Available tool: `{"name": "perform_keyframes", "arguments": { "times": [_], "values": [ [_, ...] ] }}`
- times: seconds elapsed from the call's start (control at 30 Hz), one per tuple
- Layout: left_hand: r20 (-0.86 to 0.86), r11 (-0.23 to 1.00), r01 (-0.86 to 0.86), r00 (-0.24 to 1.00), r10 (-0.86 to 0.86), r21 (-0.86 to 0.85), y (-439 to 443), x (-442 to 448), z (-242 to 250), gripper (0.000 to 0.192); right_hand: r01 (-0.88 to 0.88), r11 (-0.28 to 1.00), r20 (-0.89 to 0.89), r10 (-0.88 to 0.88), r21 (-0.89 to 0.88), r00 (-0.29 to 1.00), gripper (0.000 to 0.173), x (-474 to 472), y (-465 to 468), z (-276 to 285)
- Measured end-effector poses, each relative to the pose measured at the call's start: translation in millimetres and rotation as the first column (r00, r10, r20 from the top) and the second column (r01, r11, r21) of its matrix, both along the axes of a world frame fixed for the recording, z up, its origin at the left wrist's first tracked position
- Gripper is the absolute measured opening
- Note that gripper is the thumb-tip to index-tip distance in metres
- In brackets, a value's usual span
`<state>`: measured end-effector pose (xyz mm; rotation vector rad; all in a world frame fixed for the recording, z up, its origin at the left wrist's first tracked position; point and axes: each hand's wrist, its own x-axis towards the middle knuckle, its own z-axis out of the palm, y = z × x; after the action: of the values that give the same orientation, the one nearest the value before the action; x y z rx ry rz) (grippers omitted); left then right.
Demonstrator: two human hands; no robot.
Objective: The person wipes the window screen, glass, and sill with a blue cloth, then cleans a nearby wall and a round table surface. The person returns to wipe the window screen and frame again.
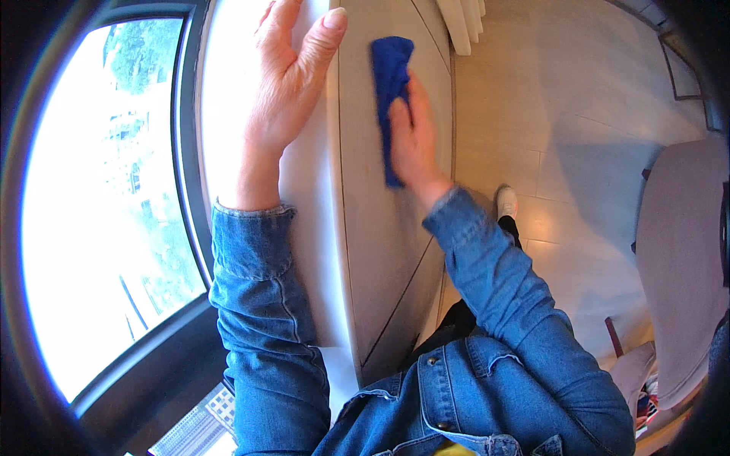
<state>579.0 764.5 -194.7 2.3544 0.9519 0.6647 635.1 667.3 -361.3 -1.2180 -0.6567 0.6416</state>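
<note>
A folded blue cloth is in my right hand, pressed along the grey panelled front below the windowsill. My fingers wrap its right side, and both hand and cloth are slightly blurred. To the left, my left hand is over the white windowsill near its edge, thumb spread from the fingers. Nothing is held in it. The fingertips run out of the top of the picture, and whether the palm bears on the sill is hidden.
A dark-framed window borders the sill on the left. White curtain folds hang at the top. A grey upholstered chair stands on the light tiled floor at right. Printed paper lies at lower left.
</note>
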Motion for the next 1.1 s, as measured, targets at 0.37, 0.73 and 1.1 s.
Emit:
{"name": "perform_keyframes", "arguments": {
  "times": [0.37,0.73,1.1],
  "values": [
    [-0.128,0.988,0.046,0.991,-0.027,0.144,42.0,19.1,14.8,0.056,-0.226,0.967,-0.121,0.212,-0.115,0.970,0.054,-32.3,-102.4,23.6],
    [-0.108,0.986,-0.021,0.993,0.040,0.164,70.2,12.6,8.5,0.055,-0.029,0.972,-0.293,-0.041,-0.232,0.955,0.054,64.0,127.7,-49.6],
    [-0.162,0.990,-0.100,0.980,0.115,0.099,53.3,21.0,14.0,0.059,-0.078,0.995,-0.156,0.088,0.068,0.984,0.049,56.6,87.5,36.4]
  ]
}}
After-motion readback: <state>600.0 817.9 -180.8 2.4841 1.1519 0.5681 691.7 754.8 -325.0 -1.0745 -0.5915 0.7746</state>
